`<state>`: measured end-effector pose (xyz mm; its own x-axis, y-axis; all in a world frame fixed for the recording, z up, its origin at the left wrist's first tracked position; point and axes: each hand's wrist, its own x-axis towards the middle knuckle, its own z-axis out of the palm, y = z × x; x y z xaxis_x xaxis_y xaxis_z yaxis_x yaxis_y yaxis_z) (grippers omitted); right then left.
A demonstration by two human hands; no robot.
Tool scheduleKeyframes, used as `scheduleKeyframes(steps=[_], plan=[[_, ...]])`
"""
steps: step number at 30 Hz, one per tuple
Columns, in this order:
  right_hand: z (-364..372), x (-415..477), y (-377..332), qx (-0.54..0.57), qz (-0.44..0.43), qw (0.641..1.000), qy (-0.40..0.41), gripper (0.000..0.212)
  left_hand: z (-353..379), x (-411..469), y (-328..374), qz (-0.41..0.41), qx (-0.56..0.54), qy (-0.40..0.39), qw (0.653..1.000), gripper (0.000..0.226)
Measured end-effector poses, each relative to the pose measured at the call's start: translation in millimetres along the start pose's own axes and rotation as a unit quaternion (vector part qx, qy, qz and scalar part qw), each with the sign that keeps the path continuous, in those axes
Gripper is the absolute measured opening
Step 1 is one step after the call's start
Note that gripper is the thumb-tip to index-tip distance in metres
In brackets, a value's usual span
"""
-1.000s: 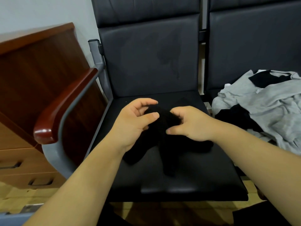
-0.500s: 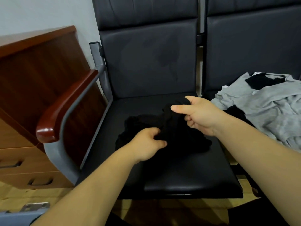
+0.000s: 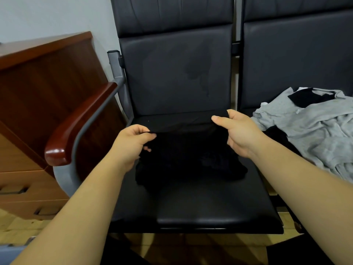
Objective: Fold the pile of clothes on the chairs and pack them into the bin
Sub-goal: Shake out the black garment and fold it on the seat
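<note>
Head view, garment: black garment [image 3: 187, 159] on the middle of the chair seat [image 3: 210, 213], top edge lifted near the back edge.
Fingers: left hand [image 3: 131, 144] and right hand [image 3: 238, 134] each pinch that edge.
Change: bunched a second ago, now stretched wide and probably ready to fold.

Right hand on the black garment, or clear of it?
Touching. Head view shows the right hand pinching the top edge of the black garment.

Black padded chair seat [image 3: 191, 207] under a black garment [image 3: 181, 159]; grey clothes pile [image 3: 315, 131] on the neighbouring chair [image 3: 296, 64].
</note>
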<state>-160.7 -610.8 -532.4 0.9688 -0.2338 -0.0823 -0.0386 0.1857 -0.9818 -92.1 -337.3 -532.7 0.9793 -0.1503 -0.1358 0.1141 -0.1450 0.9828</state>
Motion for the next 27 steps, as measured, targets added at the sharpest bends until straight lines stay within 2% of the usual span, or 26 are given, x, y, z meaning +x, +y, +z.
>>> scheduleKeyframes(steps=[5,9,11,13,14,16,19,22,24,26,27], plan=[[3.1,2.4,0.0,0.063,0.007,0.998,0.017,0.020,-14.6,9.0,-5.5,-0.047,0.024,0.038,0.998,0.017],[3.3,1.4,-0.2,0.077,0.021,0.997,0.011,0.029,-13.8,7.8,-9.7,-0.064,0.036,0.038,0.997,0.014],[8.2,-0.4,-2.2,0.101,0.029,0.994,-0.003,0.039,-13.8,6.3,-8.4,-0.074,-0.028,0.032,0.996,0.014],[9.7,0.7,-0.5,0.149,0.052,0.987,-0.007,0.069,-12.9,5.0,-4.8,-0.094,-0.153,0.005,0.984,0.024],[10.7,0.4,0.2,0.181,0.058,0.982,-0.021,0.069,-11.3,2.9,-3.0,-0.106,-0.215,-0.008,0.971,0.032],[13.8,-3.3,-1.3,0.224,0.074,0.971,-0.044,0.040,-5.9,-3.0,2.3,-0.118,-0.302,-0.022,0.946,0.042],[15.7,-3.9,-3.5,0.276,0.091,0.956,-0.044,0.046,2.6,-8.3,10.1,-0.099,-0.408,-0.012,0.908,0.038],[19.3,-3.5,-7.7,0.292,0.100,0.950,-0.041,0.049,6.9,-10.3,13.7,-0.101,-0.477,-0.017,0.873,0.017],[21.7,-3.2,-7.6,0.267,0.102,0.957,-0.049,0.038,11.0,-11.6,13.6,-0.107,-0.456,-0.031,0.883,0.018],[23.4,-4.7,-6.1,0.206,0.094,0.971,-0.080,0.029,15.9,-14.4,12.2,-0.075,-0.357,-0.041,0.930,0.019],[23.5,-5.9,-5.2,0.154,0.087,0.979,-0.106,0.026,16.8,-15.6,10.7,-0.033,-0.264,-0.049,0.963,0.016]])
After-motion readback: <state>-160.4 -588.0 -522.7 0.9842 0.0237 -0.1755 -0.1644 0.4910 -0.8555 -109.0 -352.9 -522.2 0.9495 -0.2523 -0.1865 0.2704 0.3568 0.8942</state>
